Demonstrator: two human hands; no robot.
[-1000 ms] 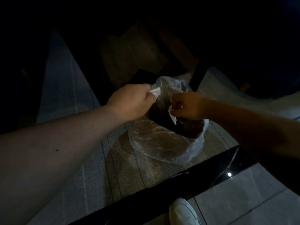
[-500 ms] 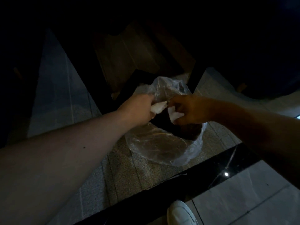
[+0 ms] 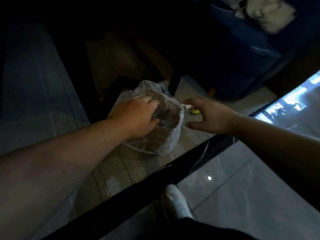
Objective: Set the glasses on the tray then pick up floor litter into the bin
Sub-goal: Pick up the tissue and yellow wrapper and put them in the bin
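A clear plastic bag [image 3: 166,137] serving as the bin stands on the speckled floor in the middle of the head view, crumpled, with its mouth facing right. My left hand [image 3: 136,116] clutches the bag's upper rim, fingers tucked into the mouth. My right hand [image 3: 209,116] hovers just right of the bag with fingers curled apart and nothing in it. Beyond its fingertips a small white scrap [image 3: 187,106] and a yellow-green bit of litter [image 3: 195,111] lie on the floor. No glasses or tray are in view.
A dark wooden piece of furniture [image 3: 121,54] stands behind the bag. A blue container [image 3: 251,54] with pale cloth [image 3: 263,13] on top is at the upper right. A black floor strip [image 3: 155,179] runs diagonally, my white shoe [image 3: 176,203] just past it on glossy tiles.
Both hands held white scraps at the bag's mouth earlier. The scraps have left my hands; my right hand has opened and pulled away to the right, while my left now grips the bag.
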